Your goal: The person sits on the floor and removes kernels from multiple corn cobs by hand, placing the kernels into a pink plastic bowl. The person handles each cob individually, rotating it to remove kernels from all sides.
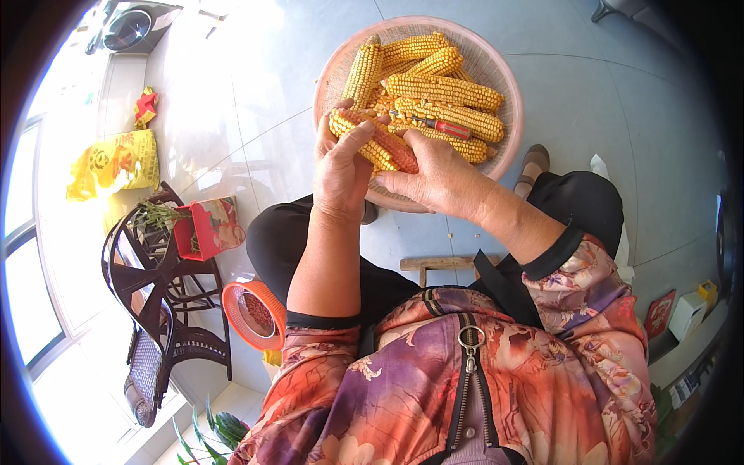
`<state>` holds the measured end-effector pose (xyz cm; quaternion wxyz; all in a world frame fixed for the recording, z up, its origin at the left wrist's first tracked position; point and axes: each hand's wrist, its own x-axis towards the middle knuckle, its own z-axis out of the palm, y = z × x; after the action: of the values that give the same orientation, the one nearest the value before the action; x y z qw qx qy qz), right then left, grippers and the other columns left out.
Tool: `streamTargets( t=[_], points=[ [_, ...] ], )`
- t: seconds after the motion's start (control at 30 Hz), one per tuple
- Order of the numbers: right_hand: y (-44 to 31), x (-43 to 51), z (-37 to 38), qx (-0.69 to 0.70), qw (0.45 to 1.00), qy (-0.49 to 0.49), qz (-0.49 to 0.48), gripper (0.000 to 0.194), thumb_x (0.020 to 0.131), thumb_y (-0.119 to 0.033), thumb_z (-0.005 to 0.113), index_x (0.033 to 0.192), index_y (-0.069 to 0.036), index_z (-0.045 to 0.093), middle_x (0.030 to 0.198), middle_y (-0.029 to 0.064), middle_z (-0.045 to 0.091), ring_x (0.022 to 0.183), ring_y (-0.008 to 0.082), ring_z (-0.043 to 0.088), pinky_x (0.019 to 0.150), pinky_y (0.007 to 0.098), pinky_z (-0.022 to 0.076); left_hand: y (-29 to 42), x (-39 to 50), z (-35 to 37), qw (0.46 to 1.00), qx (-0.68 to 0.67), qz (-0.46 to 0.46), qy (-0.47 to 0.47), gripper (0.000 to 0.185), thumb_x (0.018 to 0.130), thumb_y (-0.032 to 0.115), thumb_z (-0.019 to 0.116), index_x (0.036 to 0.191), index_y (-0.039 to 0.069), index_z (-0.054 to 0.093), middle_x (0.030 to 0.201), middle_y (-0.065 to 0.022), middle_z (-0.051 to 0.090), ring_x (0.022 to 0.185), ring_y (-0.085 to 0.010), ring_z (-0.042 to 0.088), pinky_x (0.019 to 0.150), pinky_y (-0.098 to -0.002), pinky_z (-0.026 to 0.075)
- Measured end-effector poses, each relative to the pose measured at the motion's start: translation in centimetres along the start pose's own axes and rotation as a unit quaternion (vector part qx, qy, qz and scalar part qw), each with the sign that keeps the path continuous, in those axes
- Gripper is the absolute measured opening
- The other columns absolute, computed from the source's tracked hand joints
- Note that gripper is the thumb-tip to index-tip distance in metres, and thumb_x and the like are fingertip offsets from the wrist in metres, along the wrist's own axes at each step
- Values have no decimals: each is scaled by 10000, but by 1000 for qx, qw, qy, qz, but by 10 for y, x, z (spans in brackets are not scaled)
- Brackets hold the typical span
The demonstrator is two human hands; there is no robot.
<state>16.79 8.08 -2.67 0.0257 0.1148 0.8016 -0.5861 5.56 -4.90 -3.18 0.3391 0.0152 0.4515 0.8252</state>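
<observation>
Between my two hands is a partly shelled corn cob (388, 143), its bare reddish core showing beside rows of yellow kernels. My left hand (344, 157) grips its upper left end, thumb laid across the kernels. At the lower right end, the thumb and fingers of my right hand (427, 171) hold the cob. Below it, a round pink-rimmed basket (511, 116) bears several whole dried corn cobs (444, 92) and loose kernels (381, 103). A screwdriver with a red handle (452, 128) lies on the cobs, close to my right hand.
A low wooden stool (447, 263) stands between my knees. To the left are an orange basket (232, 314), a dark woven chair (165, 279), a red gift box (209, 228) with plant stems, and a yellow sack (116, 163). A few kernels lie on the tiled floor (279, 168).
</observation>
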Motion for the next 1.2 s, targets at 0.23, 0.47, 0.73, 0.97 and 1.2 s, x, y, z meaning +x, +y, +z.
streamTargets(
  t=[0.23,0.47,0.73,0.97,1.2],
  points=[
    [13,-1,15,-29,999,41,-3,648,838,-480,729,1146,67,571,1006,282,692,964,406,698,859,458,550,-10,-1,13,991,100,40,78,394,874,-65,657,1225,17,497,1039,-138,648,967,-254,690,865,-361,575],
    [3,0,10,-35,999,19,-1,579,895,-425,732,1161,67,581,1039,213,701,981,298,700,852,396,543,-9,2,15,994,62,12,91,252,929,70,639,1142,20,513,932,-124,629,859,-242,677,795,-424,610],
    [3,10,12,131,990,-28,40,551,969,-464,645,1128,62,606,933,53,628,817,108,591,740,273,510,-9,10,20,995,-25,10,101,303,1010,289,503,981,-11,539,844,-132,580,734,-270,658,702,-427,607],
    [14,22,21,269,963,-8,18,529,1048,-398,509,1245,86,593,1106,161,675,1063,207,635,947,311,485,-26,15,19,994,-38,10,101,287,995,277,583,1075,16,492,817,-131,610,668,-236,651,597,-337,578],
    [5,29,17,337,941,19,32,507,1085,-374,437,1236,77,614,1220,96,631,1076,154,606,974,279,471,-22,21,22,992,-10,26,124,299,1009,310,560,1079,21,528,835,-113,623,708,-214,654,610,-328,575]
  ],
)
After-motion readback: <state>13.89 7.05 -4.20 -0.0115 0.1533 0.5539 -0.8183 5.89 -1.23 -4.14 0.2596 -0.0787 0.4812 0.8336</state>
